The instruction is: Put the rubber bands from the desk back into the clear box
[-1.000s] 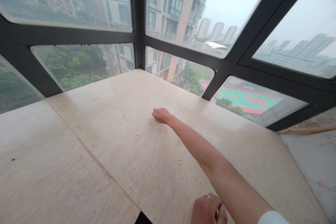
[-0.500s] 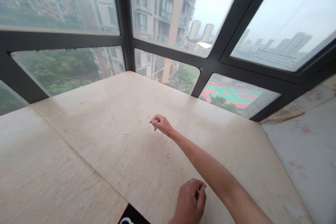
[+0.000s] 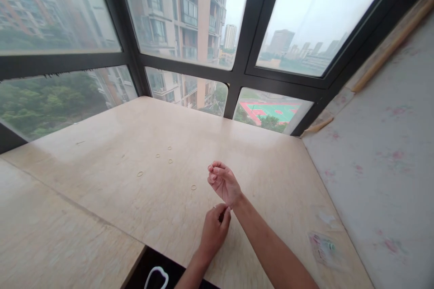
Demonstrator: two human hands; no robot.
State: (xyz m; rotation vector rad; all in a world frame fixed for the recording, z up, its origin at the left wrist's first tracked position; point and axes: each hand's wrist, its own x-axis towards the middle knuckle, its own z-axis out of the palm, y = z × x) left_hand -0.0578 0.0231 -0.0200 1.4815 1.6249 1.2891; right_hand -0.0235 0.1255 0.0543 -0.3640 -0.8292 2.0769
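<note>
Several thin yellowish rings point(image 3: 170, 161), like small rubber bands, lie apart on the pale marble-patterned surface point(image 3: 101, 180). My right hand point(image 3: 225, 184) is raised to the right of them, palm partly turned up. Its fingers are curled and the thumb and fingertips pinched; whatever is between them is too small to make out. Just below, my left hand point(image 3: 215, 228) is closed, thumb against index finger, at the right wrist. What its pinch holds, if anything, is hidden. A single ring point(image 3: 193, 187) lies nearest to both hands.
A clear plastic bag point(image 3: 325, 248) with coloured loops lies at the right by the floral wall point(image 3: 379, 180). Low front, a dark recess point(image 3: 139, 266) holds a white curved object point(image 3: 158, 273). Dark window frames point(image 3: 190, 63) border the far edge.
My right hand has drawn back from the rings and turned its palm up. My left hand has come forward to the right wrist. The view has swung right, bringing the plastic bag in.
</note>
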